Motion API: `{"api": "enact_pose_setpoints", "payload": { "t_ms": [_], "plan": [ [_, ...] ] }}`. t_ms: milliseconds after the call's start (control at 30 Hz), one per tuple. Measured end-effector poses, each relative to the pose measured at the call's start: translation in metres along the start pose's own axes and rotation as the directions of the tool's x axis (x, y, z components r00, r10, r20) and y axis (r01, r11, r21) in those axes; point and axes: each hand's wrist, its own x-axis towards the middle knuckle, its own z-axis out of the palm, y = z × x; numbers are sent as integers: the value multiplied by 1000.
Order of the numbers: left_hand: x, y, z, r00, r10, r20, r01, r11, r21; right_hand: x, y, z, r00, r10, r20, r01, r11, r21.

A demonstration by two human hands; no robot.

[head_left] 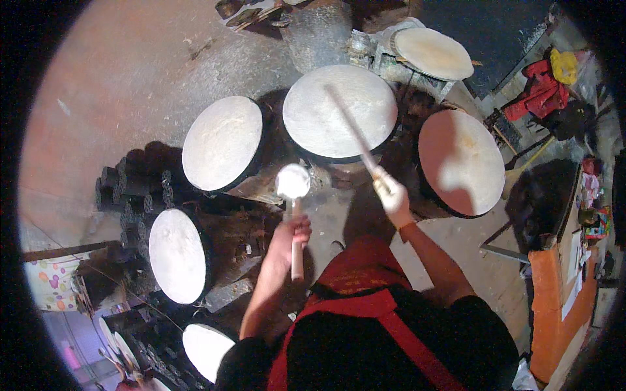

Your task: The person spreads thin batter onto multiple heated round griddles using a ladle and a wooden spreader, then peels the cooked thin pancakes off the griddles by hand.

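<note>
My left hand point(285, 241) is closed around the wooden handle of a ladle point(293, 181). The ladle's round bowl looks white and lies just in front of the middle griddle. In my right hand point(393, 199) is a long thin stick point(353, 125), slightly blurred. It reaches over the middle round griddle point(310, 124), whose top has a white, batter-like layer. Whether the far tip touches that layer, I cannot tell. Similar white-topped griddles stand to the left point(223, 143), at the near left point(177, 256) and to the right point(460, 163), partly under my shadow.
Another pale round top point(433, 53) sits on a stand at the far right. Dark cylindrical briquettes point(134, 182) are stacked at the left. A table with an orange cover point(554, 313) stands at the right, with a broom point(521, 168) beyond it.
</note>
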Motion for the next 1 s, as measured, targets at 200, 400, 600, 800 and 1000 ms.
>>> {"api": "enact_pose_setpoints", "payload": {
  "t_ms": [200,400,600,800,1000],
  "plan": [
    [-21,-62,-54,954,200,-222,-145,959,242,-33,-1,32,992,37,120,9,933,-359],
    [-2,-89,-24,961,85,-265,-17,968,249,-87,-70,38,844,138,519,57,938,-342],
    [47,-122,-9,997,64,-41,-64,998,8,-60,-17,-6,635,-683,362,770,593,-235],
    [25,-128,79,995,31,96,-25,997,-70,94,44,-227,877,-436,201,478,758,-444],
    [24,-173,136,992,124,20,-103,891,-442,151,119,-374,959,-232,-159,-26,492,-870]
  ]
}}
